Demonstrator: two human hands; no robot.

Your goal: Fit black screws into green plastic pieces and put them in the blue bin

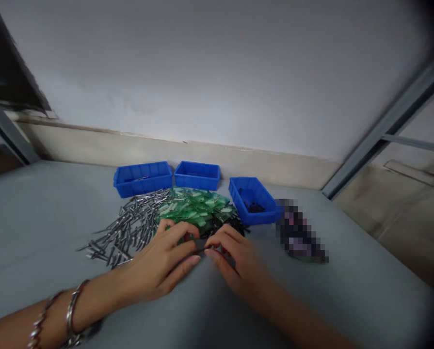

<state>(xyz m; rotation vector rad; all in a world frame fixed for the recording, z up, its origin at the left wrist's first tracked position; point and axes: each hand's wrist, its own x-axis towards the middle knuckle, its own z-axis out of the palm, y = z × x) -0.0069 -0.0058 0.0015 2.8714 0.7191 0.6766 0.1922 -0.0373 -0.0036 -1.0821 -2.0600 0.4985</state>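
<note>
Left hand (154, 264) and right hand (236, 257) met low over the grey table (49, 218), thumbs and fingertips drawn close on a slim dark piece (201, 250) that lay between them; blur and the fingers hid its full shape. Just beyond the hands, pointed metal rods (140, 218) lay heaped to the left, against a pile of translucent green pieces (198, 206), with small black pieces (241, 224) at its right edge. Behind stood three blue bins: the left bin (144, 185) held a few slender pieces, the middle bin (198, 182) had contents too dim to tell, and the right bin (262, 216) held black bits. A beaded bracelet (40, 322) and a metal bangle (70, 312) circled the left wrist.
</note>
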